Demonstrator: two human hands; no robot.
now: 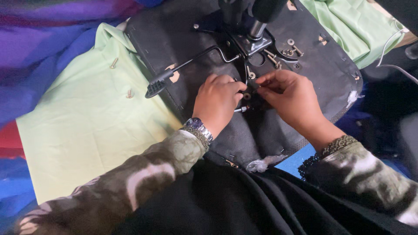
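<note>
Both hands meet over the underside of an upturned office chair seat (278, 126), right at the small washer (247, 95) sitting on the black fabric just below the metal mounting plate (251, 43). The left hand (217, 102) is curled nearly closed, fingertips pinched around a slim silvery tool or bolt (240, 109) that pokes out beneath the knuckles; which of the two it is, I can't tell. The right hand (289, 93) is half closed too, thumb and forefinger drawn together at the same spot, though whether they grip anything is hidden.

This reads as fastener work on the seat mechanism, a bolt being seated or backed out at that hole. The next move looks like a fine one: keeping the small part lined up while the fingers turn, without knocking the washer aside.

The seat base is matte black woven cloth, stapled at the rim and torn in places to show pale board. A black bent-wire lever (191, 65) with a ribbed paddle grip angles away to the left. Loose screws and washers (289, 47) lie scattered beside the plate, shiny steel. Under it all spreads a smooth pale green cloth (87, 126) with two stray screws (129, 93) on it. A steel wristwatch (198, 127) rides the left wrist above a mottled olive sleeve.
</note>
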